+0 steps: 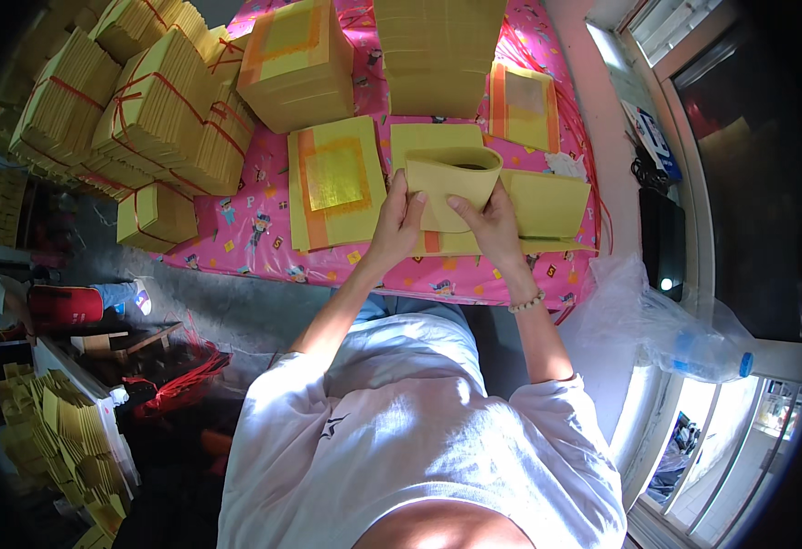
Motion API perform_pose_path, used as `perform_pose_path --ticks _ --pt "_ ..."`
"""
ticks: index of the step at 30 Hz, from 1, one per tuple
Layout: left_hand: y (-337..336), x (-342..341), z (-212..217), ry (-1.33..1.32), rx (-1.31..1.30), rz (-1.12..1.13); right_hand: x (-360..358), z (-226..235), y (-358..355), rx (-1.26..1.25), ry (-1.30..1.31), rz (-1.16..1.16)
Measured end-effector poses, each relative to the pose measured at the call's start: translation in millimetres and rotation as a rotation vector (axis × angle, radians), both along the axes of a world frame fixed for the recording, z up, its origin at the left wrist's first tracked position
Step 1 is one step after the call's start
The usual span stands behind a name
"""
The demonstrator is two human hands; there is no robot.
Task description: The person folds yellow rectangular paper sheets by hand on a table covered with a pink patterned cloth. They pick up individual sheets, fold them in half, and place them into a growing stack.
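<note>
At frame centre, above the pink desk [264, 240], the left hand [397, 224] and right hand [491, 227] pinch a curled yellow paper sheet [451, 181], fingers closed on its lower edge. Uneven pressure may crease it or drop it onto the gold-foil stack [335, 178].

Tall paper stacks [438, 55] block the far side of the table [254, 229]. Tied bundles [158, 110] crowd the left. There is a bare pink strip along the near edge.
</note>
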State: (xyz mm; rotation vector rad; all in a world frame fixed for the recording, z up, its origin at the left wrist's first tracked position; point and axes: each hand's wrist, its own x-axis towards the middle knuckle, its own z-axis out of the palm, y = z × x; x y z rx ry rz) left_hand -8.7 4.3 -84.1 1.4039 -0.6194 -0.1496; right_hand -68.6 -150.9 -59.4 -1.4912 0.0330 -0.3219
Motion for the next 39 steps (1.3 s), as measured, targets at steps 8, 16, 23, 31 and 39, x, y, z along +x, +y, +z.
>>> perform_pose_path --ticks 8,16,23,31,39 --pt "-11 -11 14 0.154 -0.177 -0.033 1 -5 -3 0.039 -0.032 -0.015" --pt "-10 2 31 0.252 -0.129 -0.076 -3 12 1 0.041 0.04 -0.086" --pt "-10 18 58 0.588 -0.05 -0.18 3 32 1 0.142 0.219 -0.122" --pt "-12 24 53 0.655 -0.039 -0.191 5 35 -1 0.152 0.26 -0.115" --pt "-8 4 67 0.4 -0.01 -0.064 -6 36 8 -0.191 0.0 -0.206"
